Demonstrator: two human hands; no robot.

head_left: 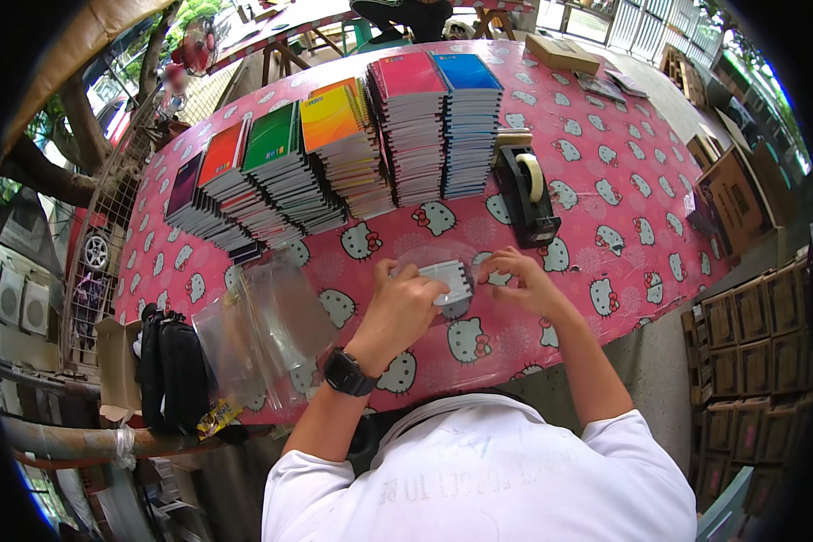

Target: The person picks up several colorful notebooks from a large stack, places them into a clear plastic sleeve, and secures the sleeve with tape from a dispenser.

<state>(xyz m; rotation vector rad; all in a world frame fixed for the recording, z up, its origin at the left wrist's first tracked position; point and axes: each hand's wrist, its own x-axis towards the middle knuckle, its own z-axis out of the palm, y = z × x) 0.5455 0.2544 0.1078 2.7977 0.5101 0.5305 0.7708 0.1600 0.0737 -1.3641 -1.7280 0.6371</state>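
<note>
My left hand (406, 303), with a black watch on its wrist, is closed on the left side of a small bundle of spiral notebooks (452, 278). White page edges and dark coils show; the covers are hidden. Clear plastic (438, 253) wraps loosely round the bundle. At its right side my right hand (526, 282) has bent fingers, with thumb and forefinger pinching at the plastic's edge. Flat clear plastic sleeves (271, 330) lie left of my left hand. Just beyond my right hand stands a black tape dispenser (526, 199) with a tape roll.
Tall notebook stacks with pink (411, 77), blue (468, 72), yellow (332, 117), green (273, 135) and red covers (224, 152) line the far side. A black bag (172, 370) sits at the left edge. A cardboard box (562, 52) lies at the far right; cartons (754, 334) are piled beyond the table.
</note>
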